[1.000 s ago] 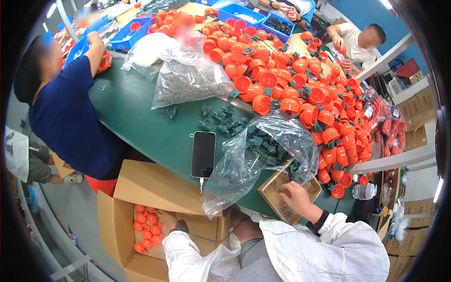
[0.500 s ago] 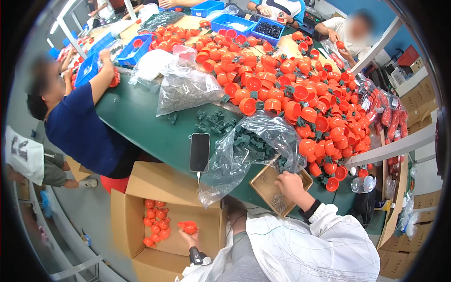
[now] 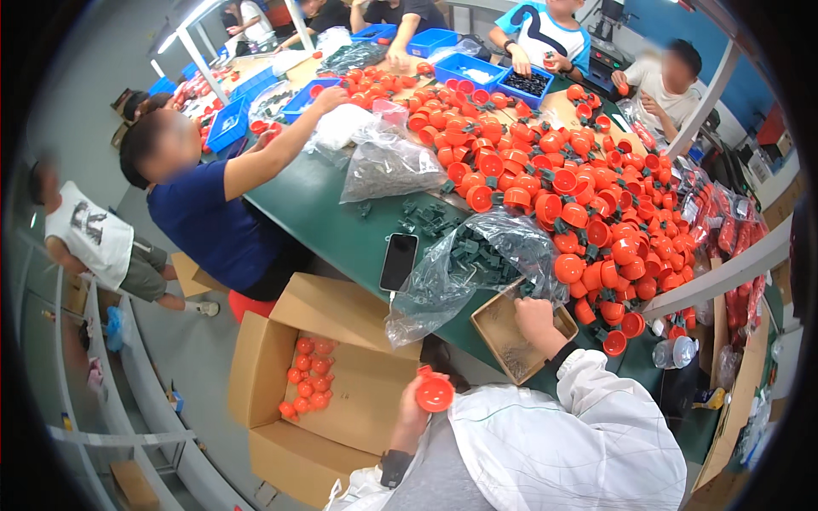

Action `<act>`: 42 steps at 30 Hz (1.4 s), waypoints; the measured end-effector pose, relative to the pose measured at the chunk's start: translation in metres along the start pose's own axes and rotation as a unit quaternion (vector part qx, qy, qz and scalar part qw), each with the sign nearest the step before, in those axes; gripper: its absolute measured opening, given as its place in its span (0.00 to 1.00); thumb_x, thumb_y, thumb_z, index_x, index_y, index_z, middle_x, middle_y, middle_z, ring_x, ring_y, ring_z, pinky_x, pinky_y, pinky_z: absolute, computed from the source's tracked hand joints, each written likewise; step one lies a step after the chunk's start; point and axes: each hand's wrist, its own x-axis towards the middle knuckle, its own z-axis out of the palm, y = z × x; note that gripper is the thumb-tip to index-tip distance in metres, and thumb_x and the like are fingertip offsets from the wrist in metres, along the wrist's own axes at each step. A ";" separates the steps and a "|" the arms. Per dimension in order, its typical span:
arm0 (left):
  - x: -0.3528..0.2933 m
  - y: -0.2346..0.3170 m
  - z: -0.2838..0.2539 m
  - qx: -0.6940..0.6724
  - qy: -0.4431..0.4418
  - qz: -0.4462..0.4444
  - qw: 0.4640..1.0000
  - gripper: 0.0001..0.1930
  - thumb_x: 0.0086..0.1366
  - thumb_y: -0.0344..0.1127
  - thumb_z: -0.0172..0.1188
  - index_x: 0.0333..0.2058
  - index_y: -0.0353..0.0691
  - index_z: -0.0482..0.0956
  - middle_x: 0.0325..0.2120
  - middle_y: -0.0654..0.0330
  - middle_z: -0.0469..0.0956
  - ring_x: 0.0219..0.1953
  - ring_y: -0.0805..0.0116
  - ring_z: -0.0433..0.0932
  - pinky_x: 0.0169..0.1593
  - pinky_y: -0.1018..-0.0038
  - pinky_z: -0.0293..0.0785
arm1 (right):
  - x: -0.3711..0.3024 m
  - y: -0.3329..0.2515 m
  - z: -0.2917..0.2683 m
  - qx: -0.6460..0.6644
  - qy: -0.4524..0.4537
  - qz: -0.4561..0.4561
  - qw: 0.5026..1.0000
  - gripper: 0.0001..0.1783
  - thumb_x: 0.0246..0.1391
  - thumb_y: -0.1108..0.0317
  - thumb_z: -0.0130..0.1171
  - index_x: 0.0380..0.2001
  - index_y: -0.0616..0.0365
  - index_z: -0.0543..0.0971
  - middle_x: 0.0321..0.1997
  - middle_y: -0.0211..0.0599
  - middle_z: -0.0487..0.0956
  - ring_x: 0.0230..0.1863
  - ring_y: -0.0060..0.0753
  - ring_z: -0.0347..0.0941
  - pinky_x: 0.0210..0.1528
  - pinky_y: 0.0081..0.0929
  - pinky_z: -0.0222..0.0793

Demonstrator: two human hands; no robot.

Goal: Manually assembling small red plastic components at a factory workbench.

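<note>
My left hand grips a red plastic cup, its round open mouth turned up, beside the cardboard box. Several red cups lie in the box's far left part. My right hand is over a shallow tray of small metal pieces, fingers closed. Whatever those fingers hold is hidden from view. Just beyond them a clear plastic bag lies open, with dark green plastic parts inside.
A large heap of red cups with green parts covers the table. A phone on a cable lies left of the open bag. Beyond it sits a bag of small pieces. A co-worker in blue reaches across at left.
My left hand has moved right and up from over the box, bringing the red cup near my lap. My right hand stays over the tray. The whole view has shifted.
</note>
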 end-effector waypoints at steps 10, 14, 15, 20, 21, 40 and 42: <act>-0.015 -0.008 0.051 0.091 -0.005 0.060 0.994 0.16 0.65 0.40 0.39 0.41 0.33 0.67 0.37 0.48 0.74 0.37 0.61 0.76 0.42 0.70 0.72 | -0.023 -0.051 -0.090 0.702 -0.187 0.056 0.685 0.05 0.50 0.74 0.54 0.28 0.65 0.71 0.26 0.28 0.73 0.28 0.20 0.72 0.28 0.18 0.69; -0.019 -0.010 0.067 0.148 0.039 0.122 0.981 0.11 0.63 0.34 0.44 0.40 0.33 0.67 0.37 0.53 0.75 0.37 0.71 0.74 0.42 0.77 0.71 | -0.039 -0.066 -0.108 0.768 -0.267 -0.041 0.580 0.05 0.52 0.75 0.52 0.31 0.66 0.72 0.28 0.32 0.74 0.31 0.21 0.72 0.32 0.19 0.70; -0.019 -0.011 0.069 0.139 0.046 0.136 0.980 0.09 0.62 0.31 0.47 0.40 0.33 0.67 0.36 0.56 0.75 0.38 0.74 0.73 0.42 0.80 0.69 | -0.043 -0.067 -0.107 0.772 -0.285 -0.044 0.566 0.05 0.52 0.75 0.51 0.33 0.67 0.72 0.29 0.33 0.75 0.32 0.21 0.72 0.33 0.19 0.70; -0.021 -0.013 0.080 0.177 0.061 0.172 0.967 0.09 0.61 0.29 0.49 0.40 0.34 0.67 0.35 0.58 0.74 0.37 0.75 0.73 0.41 0.81 0.70 | -0.051 -0.071 -0.106 0.767 -0.270 -0.055 0.580 0.06 0.53 0.76 0.50 0.34 0.67 0.74 0.31 0.34 0.76 0.33 0.21 0.73 0.36 0.19 0.71; -0.022 -0.014 0.080 0.185 0.064 0.184 0.963 0.09 0.61 0.28 0.49 0.41 0.34 0.67 0.34 0.58 0.74 0.37 0.75 0.73 0.41 0.81 0.70 | -0.052 -0.072 -0.108 0.761 -0.264 -0.037 0.591 0.06 0.52 0.76 0.51 0.33 0.67 0.74 0.30 0.34 0.76 0.33 0.21 0.73 0.35 0.19 0.71; -0.023 -0.019 0.083 0.219 0.074 0.211 0.950 0.10 0.59 0.27 0.52 0.40 0.35 0.68 0.33 0.60 0.72 0.38 0.75 0.72 0.43 0.80 0.68 | -0.054 -0.074 -0.109 0.646 -0.137 -0.112 0.742 0.05 0.44 0.73 0.58 0.27 0.62 0.77 0.26 0.34 0.74 0.26 0.21 0.71 0.29 0.18 0.67; -0.025 -0.019 0.083 0.228 0.068 0.208 0.949 0.10 0.59 0.27 0.52 0.40 0.35 0.68 0.33 0.60 0.72 0.38 0.75 0.72 0.43 0.80 0.68 | -0.057 -0.077 -0.108 0.649 -0.126 -0.091 0.745 0.06 0.45 0.74 0.57 0.27 0.63 0.73 0.25 0.35 0.74 0.27 0.24 0.72 0.30 0.20 0.68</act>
